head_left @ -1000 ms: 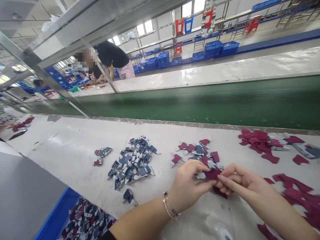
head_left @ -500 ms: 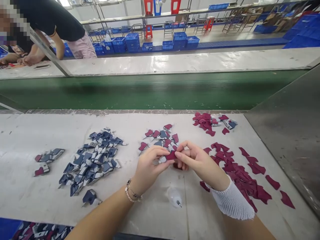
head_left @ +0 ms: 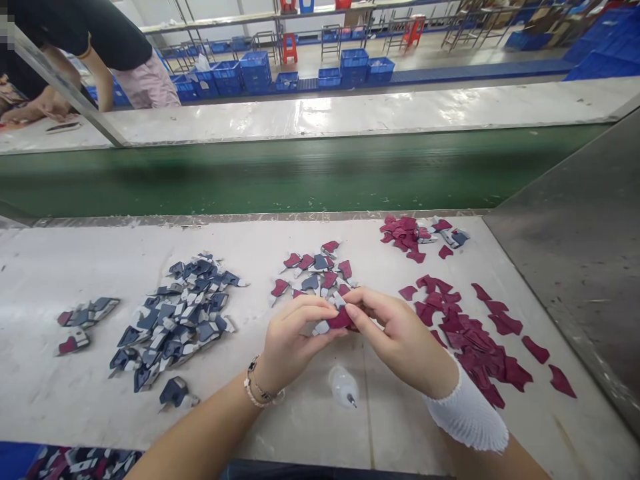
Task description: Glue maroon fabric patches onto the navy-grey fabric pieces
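Long factory hall at 12 o'clock, rows of blue plastic crates (head_left: 355,70) along its far floor. Beyond a green conveyor belt (head_left: 300,177), at 11 o'clock, a co-worker (head_left: 107,40) in a black top and pink trousers, bent over the far bench. Nearer, a white work table (head_left: 250,233) across the whole view, and at 7 o'clock a blue bin (head_left: 15,460) of mixed pieces.

Around the hands, on that table: a heap of navy-and-white cut pieces (head_left: 175,323) at 9 o'clock, a smaller group (head_left: 87,317) farther out the same way; a burgundy-and-navy cluster (head_left: 313,270) at 12 o'clock, just beyond the fingers; a burgundy pile (head_left: 405,237) at 1 o'clock; a burgundy scatter (head_left: 465,333) at 3 o'clock; a clear squeeze bottle (head_left: 343,387) with a metal tip at 6 o'clock, on its side and apart from the hands.

Between the hands, a small burgundy piece (head_left: 343,320) with a pale end (head_left: 321,327), its long axis nearly level from 9 to 3 o'clock, pale end leftward. Neither hand clearly nearer. Left hand (head_left: 300,333), bracelets (head_left: 255,381) at the wrist, closed in a pinch on the pale side, left fingers (head_left: 320,310) curled over. Right hand (head_left: 397,337), white mesh sleeve (head_left: 467,417) at the wrist, equally closed, right fingertips (head_left: 353,310) on the burgundy part. Underside of the piece hidden.
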Demonstrator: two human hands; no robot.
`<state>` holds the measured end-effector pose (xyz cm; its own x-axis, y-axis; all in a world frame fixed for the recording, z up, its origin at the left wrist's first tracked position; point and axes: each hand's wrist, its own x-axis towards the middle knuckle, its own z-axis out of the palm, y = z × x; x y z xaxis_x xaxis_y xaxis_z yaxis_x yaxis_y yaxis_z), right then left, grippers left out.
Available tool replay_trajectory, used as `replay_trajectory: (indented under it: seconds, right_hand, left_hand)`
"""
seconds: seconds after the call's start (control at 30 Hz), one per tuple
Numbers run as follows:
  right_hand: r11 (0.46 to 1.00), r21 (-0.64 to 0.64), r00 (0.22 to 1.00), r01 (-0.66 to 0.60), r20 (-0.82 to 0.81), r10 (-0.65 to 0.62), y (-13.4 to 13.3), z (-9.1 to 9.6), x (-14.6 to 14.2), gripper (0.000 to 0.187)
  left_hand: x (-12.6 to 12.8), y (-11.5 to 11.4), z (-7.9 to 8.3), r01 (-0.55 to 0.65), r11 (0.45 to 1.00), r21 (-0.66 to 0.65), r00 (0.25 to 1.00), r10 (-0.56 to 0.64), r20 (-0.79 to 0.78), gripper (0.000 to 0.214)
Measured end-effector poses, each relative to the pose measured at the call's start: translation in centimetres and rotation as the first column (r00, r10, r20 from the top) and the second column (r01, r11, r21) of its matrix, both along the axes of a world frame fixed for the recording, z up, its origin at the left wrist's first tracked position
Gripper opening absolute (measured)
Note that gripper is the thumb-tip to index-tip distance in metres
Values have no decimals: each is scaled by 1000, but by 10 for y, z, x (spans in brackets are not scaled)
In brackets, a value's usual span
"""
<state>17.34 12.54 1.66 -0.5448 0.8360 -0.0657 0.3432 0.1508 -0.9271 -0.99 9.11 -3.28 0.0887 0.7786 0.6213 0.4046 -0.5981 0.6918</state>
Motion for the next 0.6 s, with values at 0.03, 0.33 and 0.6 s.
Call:
replay_trajectory:
  seconds: [0.03, 0.33, 0.6]
  right_hand:
    - [1000, 12, 1000, 2, 2, -2, -1, 1, 0, 20]
    - [997, -40, 998, -59, 22, 60, -9, 3, 2, 20]
    - [998, 66, 998, -18, 69, 14, -15, 9, -5, 23]
  left_hand:
    - [0, 0, 0, 5, 1000, 2, 1000, -5, 8, 24]
    - [0, -3, 1, 74, 997, 31, 996, -76, 36, 28]
    - [1, -5, -4, 53, 999, 10, 989, -54, 141, 31]
